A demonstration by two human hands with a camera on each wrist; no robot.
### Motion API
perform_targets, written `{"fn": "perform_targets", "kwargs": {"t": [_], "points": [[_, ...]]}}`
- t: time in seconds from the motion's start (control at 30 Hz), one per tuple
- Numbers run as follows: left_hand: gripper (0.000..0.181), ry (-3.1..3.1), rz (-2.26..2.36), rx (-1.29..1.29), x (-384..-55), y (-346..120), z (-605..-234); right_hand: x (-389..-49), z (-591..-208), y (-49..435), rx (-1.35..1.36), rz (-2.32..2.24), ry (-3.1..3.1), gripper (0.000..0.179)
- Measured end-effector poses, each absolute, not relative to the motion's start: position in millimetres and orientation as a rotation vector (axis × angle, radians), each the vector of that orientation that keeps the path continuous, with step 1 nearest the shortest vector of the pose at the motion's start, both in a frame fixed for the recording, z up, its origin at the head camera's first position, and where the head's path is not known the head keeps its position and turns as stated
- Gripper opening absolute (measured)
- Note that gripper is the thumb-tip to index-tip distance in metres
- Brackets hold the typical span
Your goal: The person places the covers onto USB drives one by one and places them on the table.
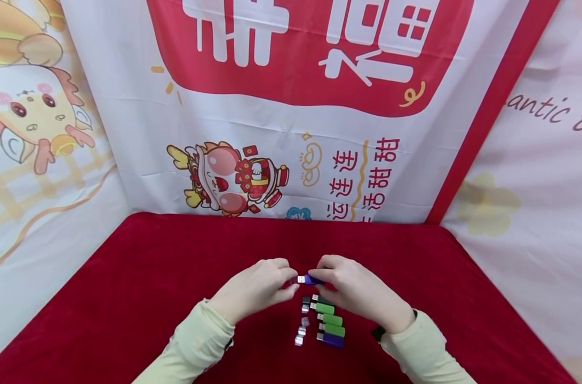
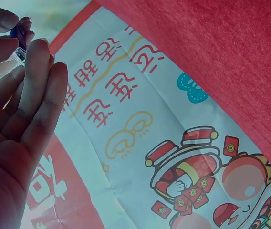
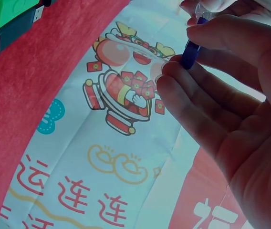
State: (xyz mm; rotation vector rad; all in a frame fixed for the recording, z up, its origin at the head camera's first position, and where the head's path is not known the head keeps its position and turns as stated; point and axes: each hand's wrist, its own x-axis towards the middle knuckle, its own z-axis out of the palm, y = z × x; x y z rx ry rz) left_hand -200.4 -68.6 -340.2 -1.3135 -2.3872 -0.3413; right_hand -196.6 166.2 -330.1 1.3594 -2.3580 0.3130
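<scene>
Over the red cloth, my right hand point(image 1: 360, 288) pinches a purple USB flash drive point(image 1: 312, 280) between thumb and fingers, its metal plug pointing left. Facing it, my left hand point(image 1: 254, 285) holds a small clear cap point(image 3: 200, 11) in its fingertips, right at the plug end. The left wrist view shows the purple drive point(image 2: 17, 33) partly covered by fingers. Below the hands, a row of flash drives lies on the cloth: a black one point(image 1: 325, 300), several green ones point(image 1: 330, 319) and another purple one point(image 1: 332, 340). Their plugs also point left.
Several small clear caps point(image 1: 302, 330) and a dark cap point(image 1: 306, 300) lie in a column left of the drives. The table's red cloth point(image 1: 175, 256) reaches back to a printed white curtain point(image 1: 281, 117), and similar hangings stand on both sides.
</scene>
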Motion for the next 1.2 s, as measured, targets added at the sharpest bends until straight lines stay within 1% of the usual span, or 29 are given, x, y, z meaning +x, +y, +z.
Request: {"fn": "perform_targets", "kwargs": {"t": [0.43,0.7,1.0,1.2], "points": [[0.018,-2.304,-0.241,-1.289,-198.6,-65.8,-343.6,-195.1,-331.6,165.5,1.379,0.368,-2.426,0.028],[0.019,-2.304,-0.202,-1.268,-197.7,-64.4,-345.3,-195.9,-333.4,164.1,1.396,0.364,-2.393,0.024],[0.015,-2.270,-0.253,-1.271,-197.1,-65.4,-345.3,-196.6,-334.2,162.4,1.412,0.412,-2.345,0.023],[0.008,-2.279,-0.306,-1.279,-196.3,-64.7,-345.0,-197.2,-335.7,163.0,1.417,0.458,-2.318,0.023]]}}
